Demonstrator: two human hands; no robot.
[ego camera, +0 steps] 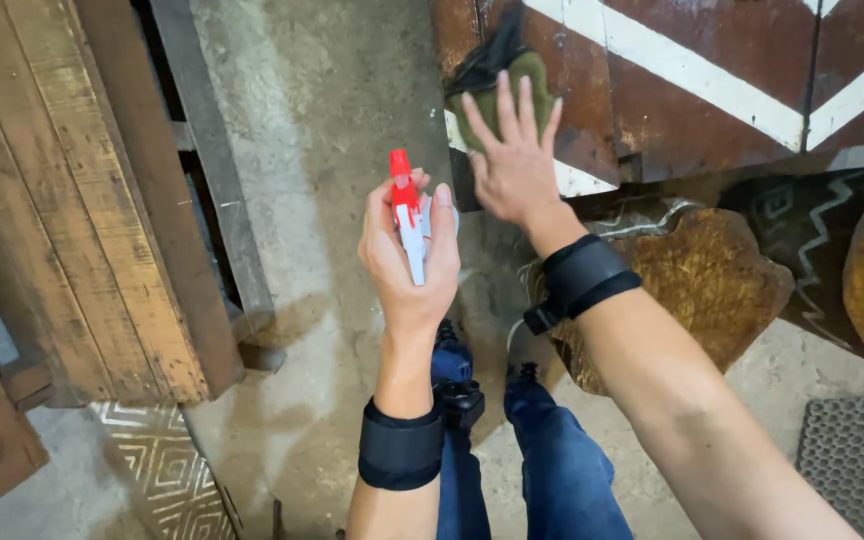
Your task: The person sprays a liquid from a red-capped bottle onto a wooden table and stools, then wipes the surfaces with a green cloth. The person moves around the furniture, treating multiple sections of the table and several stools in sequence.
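Holding a red-and-white marker pen [408,215] upright, the left hand [410,255] has its fingers curled round the barrel, red cap end up, raised over the concrete floor [322,120]. The right hand [514,160] is spread flat — fingers fanned, gripping nothing — reaching toward an olive-green cloth [527,85] that lies against a brown board with white stripes [692,80]; whether the fingertips touch it I cannot tell. To do this well, I judge, keep the pen firmly gripped and clear of the board — and close the fingers on the cloth's bulk, not its edge.
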